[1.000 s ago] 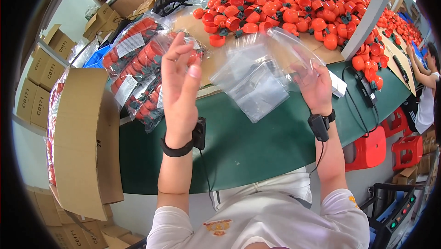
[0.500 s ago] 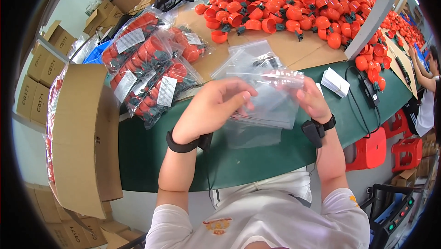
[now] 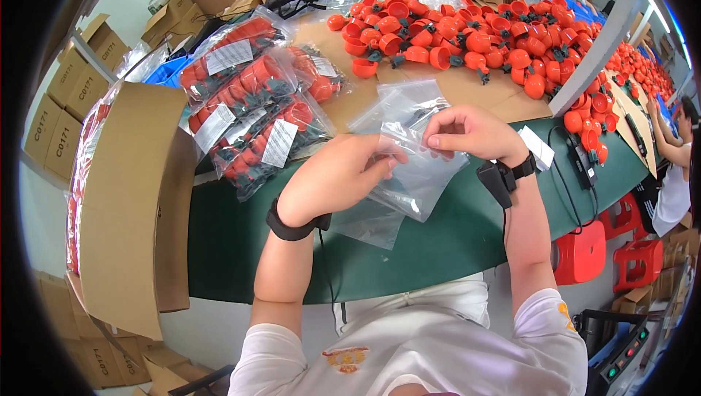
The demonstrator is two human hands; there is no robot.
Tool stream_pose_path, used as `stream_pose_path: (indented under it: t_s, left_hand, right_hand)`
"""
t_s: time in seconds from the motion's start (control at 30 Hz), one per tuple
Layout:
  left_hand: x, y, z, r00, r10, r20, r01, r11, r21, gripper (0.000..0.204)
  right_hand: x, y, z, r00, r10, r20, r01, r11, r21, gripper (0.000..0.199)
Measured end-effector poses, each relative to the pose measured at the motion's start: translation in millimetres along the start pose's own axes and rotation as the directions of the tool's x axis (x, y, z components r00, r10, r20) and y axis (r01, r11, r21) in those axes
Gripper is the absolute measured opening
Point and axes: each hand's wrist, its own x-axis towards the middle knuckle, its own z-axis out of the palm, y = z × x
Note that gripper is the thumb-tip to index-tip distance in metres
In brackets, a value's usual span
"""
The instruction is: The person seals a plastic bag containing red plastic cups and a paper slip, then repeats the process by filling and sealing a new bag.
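Between my two hands hangs a clear plastic bag (image 3: 420, 190), tilted above the green table. My left hand (image 3: 339, 177) is closed on its left upper edge, with the fingertips partly behind the film. At the upper right of the bag, my right hand (image 3: 475, 133) pinches the film between thumb and fingers. More flat clear bags (image 3: 409, 96) lie just beyond, on the cardboard sheet. Another clear bag (image 3: 369, 226) lies on the table below the held one. A stack of white slips (image 3: 539, 149) sits beside my right wrist.
Filled bags of red cups (image 3: 259, 115) with white labels are piled at the left, near a tall open carton (image 3: 131, 206). A large heap of loose red cups (image 3: 467, 34) covers the cardboard ahead. A grey post (image 3: 602, 45) and a black cabled device (image 3: 582, 158) stand right.
My right hand has moved left, closer to my left hand, and turned inward to pinch the bag's top. The bag now hangs more tilted, no longer stretched wide.
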Motion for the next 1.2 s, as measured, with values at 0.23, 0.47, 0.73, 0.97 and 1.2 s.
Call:
stream_pose_path:
  t_s: [0.23, 0.47, 0.73, 0.97, 1.2]
  left_hand:
    - [6, -1, 6, 0.867, 0.136, -0.480, -0.096, 0.990, 0.107, 0.027]
    - [6, 6, 0, 0.804, 0.119, -0.583, -0.086, 0.993, 0.084, 0.023]
    - [8, 13, 8, 0.936, 0.001, -0.353, -0.027, 0.997, -0.068, 0.025]
    - [6, 15, 8, 0.950, -0.004, -0.313, -0.018, 0.998, -0.068, 0.027]
    - [4, 18, 7, 0.945, -0.019, -0.326, 0.007, 0.999, -0.038, 0.029]
  right_hand:
    - [4, -19, -3, 0.993, -0.051, -0.109, 0.049, 0.998, -0.028, 0.019]
    - [13, -20, 11, 0.917, -0.233, -0.324, 0.189, 0.969, -0.161, 0.014]
    - [10, -38, 49, 0.739, -0.604, -0.297, 0.332, 0.711, -0.620, 0.010]
    - [7, -40, 44, 0.889, -0.374, -0.263, 0.288, 0.905, -0.313, 0.012]
    - [8, -40, 53, 0.853, -0.438, -0.284, 0.295, 0.853, -0.429, 0.016]
